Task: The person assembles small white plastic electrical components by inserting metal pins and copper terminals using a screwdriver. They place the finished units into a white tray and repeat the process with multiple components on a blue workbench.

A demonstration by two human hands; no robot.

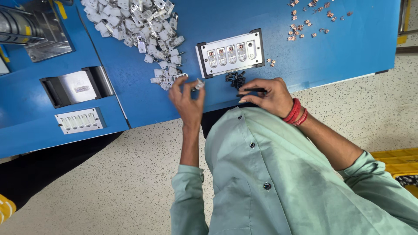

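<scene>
My left hand [186, 99] pinches a small white plastic part [199, 84] just off the near end of a heap of the same white parts [138, 26]. My right hand [266, 96] holds a thin black tool [252, 90] beside a little cluster of black pins [235, 79]. Just beyond both hands lies a rectangular metal fixture [230, 53] with several slots, some of them holding small parts. All of this rests on a blue workbench [305, 56].
Small copper-coloured pieces [309, 19] are scattered at the bench's far right. To the left sit a second slotted fixture [79, 121], a black-framed metal plate [76, 86] and a metal machine [30, 28]. A yellow crate [398, 163] stands on the speckled floor.
</scene>
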